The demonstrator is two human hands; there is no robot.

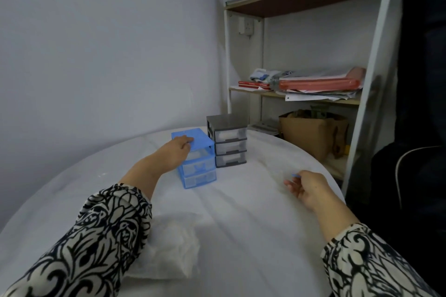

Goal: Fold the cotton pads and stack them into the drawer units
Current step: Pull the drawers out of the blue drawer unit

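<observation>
Drawer [290, 179] nearly invisible in pinching right hand [307, 189]; left hand [177, 146] flat atop blue unit [196, 164].

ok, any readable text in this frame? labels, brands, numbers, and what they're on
None readable.
Blue drawer unit: no label visible.
Grey drawer unit: no label visible.
Red books on the shelf: any cover print is too blurred to read.
Papers on the shelf: too small and blurred.
Cardboard box: no print visible.
</observation>
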